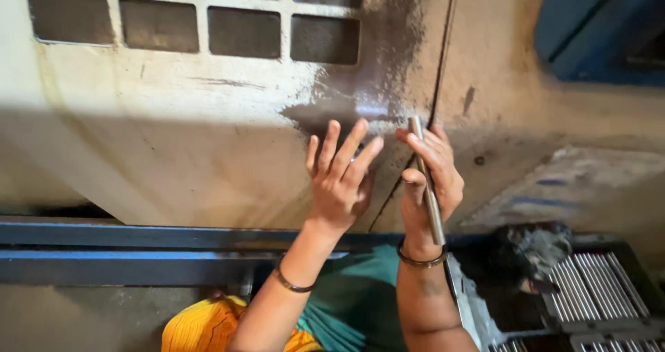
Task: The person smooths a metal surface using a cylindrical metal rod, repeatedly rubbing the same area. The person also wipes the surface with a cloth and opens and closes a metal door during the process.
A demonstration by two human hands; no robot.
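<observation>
Against the grimy cream machine panel, the left hand presses flat with fingers spread wide, while just beside it the right hand grips a slim metal rod upright, above a tray of similar rods.

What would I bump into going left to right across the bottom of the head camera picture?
Blue rail → yellow cloth → left hand → right hand holding a metal rod → dark rag → tray of metal rods.
</observation>
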